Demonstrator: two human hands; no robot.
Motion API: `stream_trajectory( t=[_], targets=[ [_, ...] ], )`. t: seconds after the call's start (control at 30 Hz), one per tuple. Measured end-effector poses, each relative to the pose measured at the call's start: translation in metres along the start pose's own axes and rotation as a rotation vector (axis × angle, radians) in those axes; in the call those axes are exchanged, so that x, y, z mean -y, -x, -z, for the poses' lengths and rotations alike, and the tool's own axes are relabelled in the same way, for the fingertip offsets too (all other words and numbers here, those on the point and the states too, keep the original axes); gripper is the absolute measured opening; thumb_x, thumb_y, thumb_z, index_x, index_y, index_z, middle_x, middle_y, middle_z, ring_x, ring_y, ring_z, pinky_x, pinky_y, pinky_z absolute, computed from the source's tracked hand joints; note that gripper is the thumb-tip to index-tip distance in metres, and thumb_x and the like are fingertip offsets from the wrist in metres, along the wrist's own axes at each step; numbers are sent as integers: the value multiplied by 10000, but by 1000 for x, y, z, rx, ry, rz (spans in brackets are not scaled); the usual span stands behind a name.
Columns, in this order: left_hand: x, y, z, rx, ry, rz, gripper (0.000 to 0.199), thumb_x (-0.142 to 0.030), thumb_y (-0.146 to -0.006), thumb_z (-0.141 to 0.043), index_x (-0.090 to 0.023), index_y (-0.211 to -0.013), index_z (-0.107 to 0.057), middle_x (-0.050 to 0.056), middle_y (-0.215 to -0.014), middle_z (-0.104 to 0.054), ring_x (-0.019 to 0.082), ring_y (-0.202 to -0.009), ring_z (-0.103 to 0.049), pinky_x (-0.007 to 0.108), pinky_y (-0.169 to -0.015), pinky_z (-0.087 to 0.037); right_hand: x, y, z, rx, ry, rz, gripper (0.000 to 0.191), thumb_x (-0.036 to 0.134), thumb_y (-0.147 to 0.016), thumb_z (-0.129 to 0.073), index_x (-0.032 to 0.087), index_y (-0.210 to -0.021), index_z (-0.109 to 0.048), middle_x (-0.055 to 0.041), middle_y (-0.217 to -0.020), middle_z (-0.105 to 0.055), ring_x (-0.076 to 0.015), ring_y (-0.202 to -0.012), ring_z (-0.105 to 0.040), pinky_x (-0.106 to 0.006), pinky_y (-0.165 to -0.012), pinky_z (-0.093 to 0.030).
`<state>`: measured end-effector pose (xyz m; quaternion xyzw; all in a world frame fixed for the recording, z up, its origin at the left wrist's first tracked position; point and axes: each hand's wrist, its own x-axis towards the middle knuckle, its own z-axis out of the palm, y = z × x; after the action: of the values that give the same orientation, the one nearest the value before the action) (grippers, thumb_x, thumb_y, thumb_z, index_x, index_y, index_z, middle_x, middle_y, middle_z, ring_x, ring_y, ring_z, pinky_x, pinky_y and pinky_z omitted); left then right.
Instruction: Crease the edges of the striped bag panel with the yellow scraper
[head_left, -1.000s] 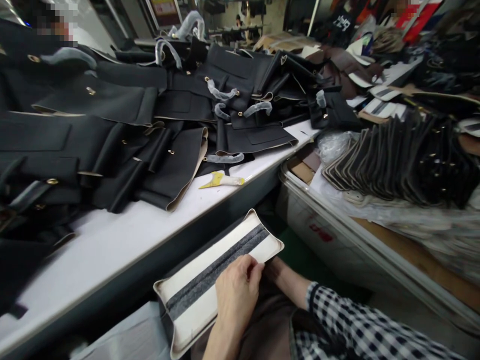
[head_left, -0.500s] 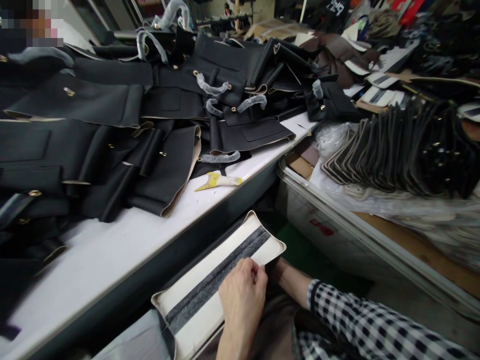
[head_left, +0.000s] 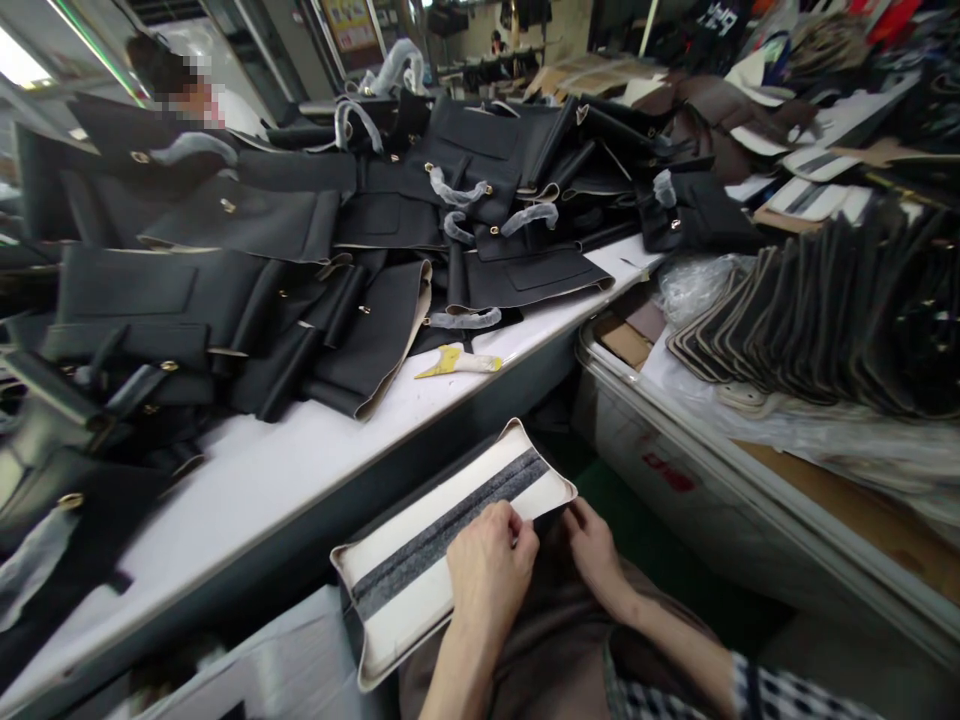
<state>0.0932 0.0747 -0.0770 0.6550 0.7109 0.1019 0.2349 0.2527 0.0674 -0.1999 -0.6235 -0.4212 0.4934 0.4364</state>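
Note:
Across my lap lies an unfinished black bag (head_left: pixel 457 545), its off-white bottom panel with a dark grey stripe facing up. My left hand (head_left: pixel 491 555) rests over the panel's near long edge, fingers curled and pinched at the rim. Close to the panel's right corner, my right hand (head_left: pixel 596 550) grips the bag's dark side, its fingertips partly hidden behind the edge. The panel's corners stick up slightly, with a pale raw rim around them.
Many black bag pieces (head_left: pixel 247 220) with wrapped handles cover the white table (head_left: pixel 285 470). A yellow-and-white tube (head_left: pixel 469 363) lies at its edge. To the right, a bin (head_left: pixel 637 440) carries a row of black panels (head_left: pixel 795 310). A person (head_left: pixel 187 90) is at the far left.
My right hand has come out from behind the bag to its right corner. The bag has turned slightly, and my left hand stays on its near edge. The camera view has shifted left.

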Motion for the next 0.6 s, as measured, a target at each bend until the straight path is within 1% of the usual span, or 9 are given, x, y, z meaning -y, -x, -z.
stream_trajectory(
  t=[0.03,0.07,0.13,0.17,0.23,0.3,0.43,0.53,0.6],
  targets=[
    [0,1,-1,-2,0,-1,179,-290,-880,-497,-217,-733,-568,-14,-705,-641,149,-609,-555,260,-560,-225,0,10,9,19,78,122,267,305,-922,-552,175,-1139,-636,-99,-1169,-630,-245,-1089,-597,-460,-1004,-471],
    [0,1,-1,-4,0,1,177,-289,-877,-501,-217,-730,-569,-14,-705,-641,151,-612,-559,261,-560,-226,2,19,17,50,178,288,291,262,-926,-531,196,-1194,-623,-100,-1234,-606,-249,-1151,-572,-444,-1035,-458],
    [1,2,-2,-10,0,2,177,-286,-874,-507,-216,-724,-569,-16,-702,-641,153,-619,-568,262,-561,-232,10,33,28,105,404,692,426,173,-922,-503,233,-1343,-532,-93,-1356,-534,-248,-1264,-504,-427,-1070,-445],
    [1,2,-2,-14,-3,1,179,-286,-874,-508,-216,-721,-568,-18,-696,-638,153,-619,-570,263,-562,-235,15,37,30,117,511,859,499,137,-912,-501,230,-1402,-471,-100,-1384,-511,-256,-1296,-476,-442,-1078,-441],
    [1,1,-2,-25,-12,-5,189,-295,-879,-506,-217,-718,-567,-20,-687,-632,154,-617,-572,266,-559,-236,24,36,27,106,670,1044,593,96,-892,-508,191,-1463,-381,-123,-1388,-509,-278,-1328,-439,-486,-1087,-426],
    [1,-1,-3,-28,-21,-5,200,-314,-883,-507,-218,-719,-568,-21,-680,-623,155,-612,-571,271,-551,-235,28,30,18,89,787,1124,614,87,-887,-498,141,-1479,-343,-145,-1365,-532,-292,-1334,-429,-504,-1070,-434],
    [1,6,-3,-29,-7,-26,205,-322,-899,-502,-218,-739,-575,-10,-730,-622,161,-650,-581,278,-562,-293,22,22,8,84,905,1172,634,94,-880,-489,98,-1489,-312,-170,-1369,-532,-312,-1346,-417,-505,-1052,-446],
    [8,25,-3,-64,41,-91,87,-239,-872,-556,-202,-942,-592,28,-905,-631,190,-822,-604,290,-686,-406,18,24,8,89,933,1181,649,117,-881,-490,98,-1498,-291,-179,-1388,-514,-323,-1348,-415,-512,-1054,-441],
    [20,42,-2,-134,64,-73,286,-185,-834,-612,-178,-1109,-535,54,-992,-616,212,-924,-587,318,-787,-435,19,25,7,89,922,1197,664,141,-880,-505,85,-1502,-280,-196,-1381,-511,-337,-1338,-422,-513,-1041,-450]
  ],
)
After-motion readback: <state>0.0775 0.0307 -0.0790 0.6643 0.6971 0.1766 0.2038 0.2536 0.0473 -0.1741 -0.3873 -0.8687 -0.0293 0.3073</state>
